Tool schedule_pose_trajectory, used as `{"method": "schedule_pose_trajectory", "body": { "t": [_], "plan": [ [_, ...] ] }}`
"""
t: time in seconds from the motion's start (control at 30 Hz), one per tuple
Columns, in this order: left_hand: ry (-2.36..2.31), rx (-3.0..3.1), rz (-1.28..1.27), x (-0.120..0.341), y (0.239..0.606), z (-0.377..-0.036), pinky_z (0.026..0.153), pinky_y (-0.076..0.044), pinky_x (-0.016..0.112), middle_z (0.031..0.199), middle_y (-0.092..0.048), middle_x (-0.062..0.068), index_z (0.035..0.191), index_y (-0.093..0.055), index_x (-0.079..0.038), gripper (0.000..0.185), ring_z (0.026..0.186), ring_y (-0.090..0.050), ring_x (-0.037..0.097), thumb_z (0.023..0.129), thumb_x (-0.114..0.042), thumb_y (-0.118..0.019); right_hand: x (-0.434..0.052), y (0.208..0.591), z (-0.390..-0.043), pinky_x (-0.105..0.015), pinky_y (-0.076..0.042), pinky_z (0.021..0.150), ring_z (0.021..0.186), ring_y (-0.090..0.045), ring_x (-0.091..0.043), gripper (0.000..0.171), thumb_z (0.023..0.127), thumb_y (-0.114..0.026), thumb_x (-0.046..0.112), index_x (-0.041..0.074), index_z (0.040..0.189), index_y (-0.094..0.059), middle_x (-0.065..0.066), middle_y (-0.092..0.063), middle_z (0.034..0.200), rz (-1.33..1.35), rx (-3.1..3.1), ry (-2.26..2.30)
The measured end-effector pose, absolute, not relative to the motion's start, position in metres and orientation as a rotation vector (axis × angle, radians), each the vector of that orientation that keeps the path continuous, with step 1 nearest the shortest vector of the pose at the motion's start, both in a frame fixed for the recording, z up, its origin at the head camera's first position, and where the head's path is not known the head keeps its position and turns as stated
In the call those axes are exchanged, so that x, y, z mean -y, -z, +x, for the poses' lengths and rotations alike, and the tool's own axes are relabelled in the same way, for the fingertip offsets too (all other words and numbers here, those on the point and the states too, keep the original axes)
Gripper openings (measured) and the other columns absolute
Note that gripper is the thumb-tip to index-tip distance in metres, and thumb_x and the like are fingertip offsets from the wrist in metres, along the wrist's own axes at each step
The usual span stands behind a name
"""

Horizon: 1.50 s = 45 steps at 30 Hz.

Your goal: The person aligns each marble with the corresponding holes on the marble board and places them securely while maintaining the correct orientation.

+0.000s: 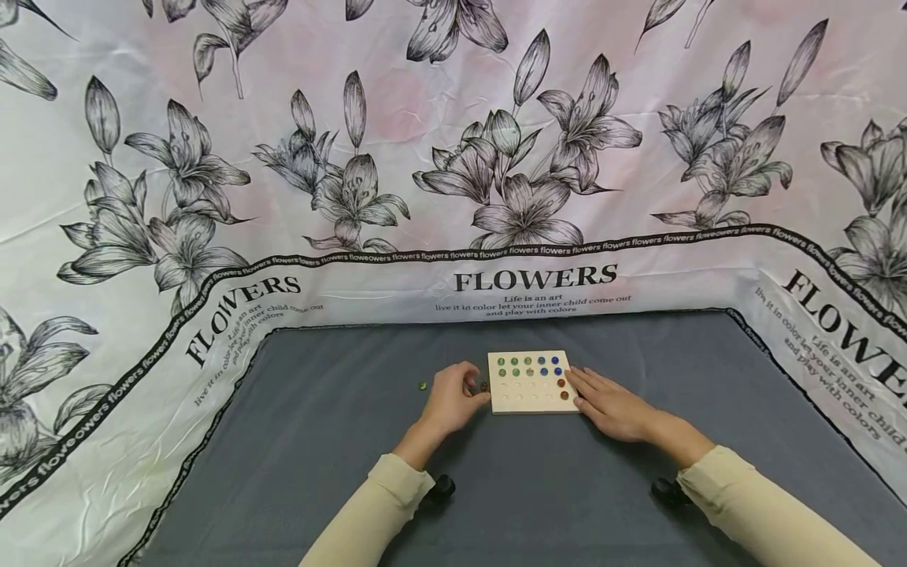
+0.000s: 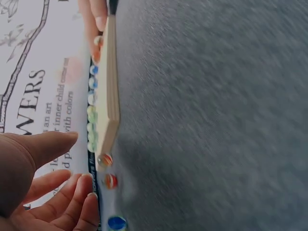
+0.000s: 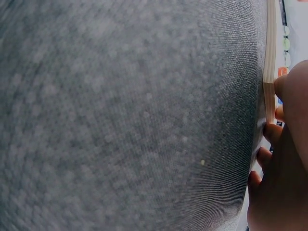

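A pale wooden board point(image 1: 524, 407) with rows of round hollows lies on the grey cloth. Green marbles point(image 1: 514, 361) and blue marbles point(image 1: 543, 361) fill its two far rows; brown-orange marbles point(image 1: 564, 395) sit at the right of the nearer rows. My left hand point(image 1: 448, 400) is at the board's left edge, thumb and fingers apart. Close to it, two orange-streaked marbles point(image 2: 110, 181) appear by the board's end in the left wrist view. My right hand point(image 1: 615, 405) rests with extended fingers against the board's right edge; its thumb touches the near corner in the right wrist view.
A loose marble point(image 1: 423, 386) lies on the cloth left of my left hand, looking green from the head and blue from the left wrist. Grey cloth point(image 1: 538, 496) spreads around the board. Behind it rises a flower-printed sheet point(image 1: 383, 283). Dark wrist devices point(image 1: 442, 488) sit under both forearms.
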<state>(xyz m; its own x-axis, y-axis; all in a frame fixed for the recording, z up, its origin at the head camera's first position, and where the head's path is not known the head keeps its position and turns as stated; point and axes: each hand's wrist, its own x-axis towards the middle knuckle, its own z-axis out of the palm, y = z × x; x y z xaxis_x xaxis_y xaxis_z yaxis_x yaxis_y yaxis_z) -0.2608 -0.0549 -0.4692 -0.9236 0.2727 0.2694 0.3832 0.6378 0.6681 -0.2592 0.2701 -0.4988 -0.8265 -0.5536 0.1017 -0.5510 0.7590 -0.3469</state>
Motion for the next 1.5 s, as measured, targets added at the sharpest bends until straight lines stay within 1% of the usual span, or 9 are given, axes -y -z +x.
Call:
{"method": "schedule_pose_trajectory", "body": {
  "t": [0.2,0.4,0.57,0.7,0.8,0.9,1.13,1.33,1.5],
  "plan": [
    [1.14,2.751,-0.51,0.064,0.474,-0.26,0.063,-0.049,0.028,0.097,-0.069,0.013,0.121,-0.066,0.005,0.038,0.069,-0.057,0.012,0.089,-0.011,-0.081,-0.264,0.482,-0.249,-0.064,-0.025,0.117,0.148,-0.026,-0.052,0.054,0.111,-0.044,0.025,-0.004,0.156,-0.034,-0.027,-0.032,0.161,-0.872,-2.904,0.581],
    [1.111,2.789,-0.474,0.067,0.477,-0.263,0.065,-0.049,0.03,0.097,-0.067,0.011,0.118,-0.068,0.004,0.036,0.071,-0.055,0.012,0.089,-0.011,-0.081,-0.266,0.486,-0.251,-0.065,-0.027,0.114,0.146,-0.028,-0.053,0.055,0.111,-0.044,0.027,-0.004,0.156,-0.036,-0.029,-0.034,0.16,-0.902,-2.919,0.578],
    [1.077,2.798,-0.457,0.066,0.478,-0.264,0.069,-0.052,0.034,0.094,-0.067,0.011,0.111,-0.07,0.003,0.028,0.075,-0.058,0.017,0.088,-0.01,-0.081,-0.268,0.492,-0.253,-0.064,-0.03,0.111,0.144,-0.032,-0.053,0.055,0.111,-0.044,0.028,-0.002,0.156,-0.036,-0.029,-0.036,0.158,-0.951,-2.951,0.57],
    [1.03,2.814,-0.434,0.065,0.482,-0.266,0.068,-0.052,0.035,0.089,-0.066,0.009,0.104,-0.073,0.0,0.02,0.076,-0.058,0.018,0.088,-0.01,-0.081,-0.267,0.491,-0.252,-0.065,-0.03,0.112,0.143,-0.032,-0.054,0.055,0.111,-0.045,0.027,-0.003,0.156,-0.036,-0.03,-0.036,0.158,-0.957,-2.944,0.585],
    [1.019,2.806,-0.44,0.064,0.485,-0.267,0.067,-0.052,0.033,0.086,-0.066,0.008,0.099,-0.073,-0.002,0.015,0.075,-0.059,0.017,0.087,-0.009,-0.081,-0.266,0.49,-0.251,-0.065,-0.027,0.114,0.145,-0.029,-0.054,0.055,0.111,-0.044,0.027,-0.004,0.156,-0.035,-0.029,-0.034,0.159,-0.92,-2.922,0.606],
    [1.029,2.79,-0.448,0.063,0.486,-0.269,0.066,-0.052,0.033,0.084,-0.066,0.008,0.095,-0.074,-0.002,0.012,0.074,-0.06,0.017,0.087,-0.007,-0.081,-0.265,0.488,-0.251,-0.066,-0.027,0.114,0.146,-0.029,-0.054,0.055,0.111,-0.044,0.026,-0.005,0.155,-0.036,-0.029,-0.034,0.159,-0.908,-2.924,0.605],
    [1.012,2.798,-0.431,0.059,0.482,-0.269,0.067,-0.053,0.033,0.083,-0.067,0.005,0.092,-0.075,-0.004,0.008,0.073,-0.062,0.016,0.088,-0.007,-0.081,-0.269,0.496,-0.255,-0.061,-0.026,0.115,0.148,-0.029,-0.049,0.056,0.112,-0.041,0.031,-0.001,0.157,-0.035,-0.025,-0.034,0.161,-0.899,-2.947,0.563],
    [1.0,2.842,-0.403,0.055,0.483,-0.271,0.063,-0.051,0.031,0.08,-0.066,0.0,0.091,-0.075,-0.008,0.007,0.07,-0.06,0.013,0.089,-0.01,-0.081,-0.27,0.497,-0.257,-0.062,-0.025,0.116,0.149,-0.027,-0.048,0.057,0.112,-0.04,0.033,0.0,0.158,-0.033,-0.024,-0.032,0.162,-0.89,-2.931,0.584],
    [0.982,2.859,-0.393,0.054,0.484,-0.27,0.061,-0.049,0.031,0.078,-0.066,-0.004,0.091,-0.075,-0.012,0.007,0.068,-0.059,0.01,0.089,-0.014,-0.082,-0.27,0.498,-0.258,-0.06,-0.023,0.119,0.151,-0.024,-0.046,0.056,0.112,-0.042,0.029,0.001,0.159,-0.031,-0.021,-0.03,0.164,-0.84,-2.916,0.572]
  ]
}}
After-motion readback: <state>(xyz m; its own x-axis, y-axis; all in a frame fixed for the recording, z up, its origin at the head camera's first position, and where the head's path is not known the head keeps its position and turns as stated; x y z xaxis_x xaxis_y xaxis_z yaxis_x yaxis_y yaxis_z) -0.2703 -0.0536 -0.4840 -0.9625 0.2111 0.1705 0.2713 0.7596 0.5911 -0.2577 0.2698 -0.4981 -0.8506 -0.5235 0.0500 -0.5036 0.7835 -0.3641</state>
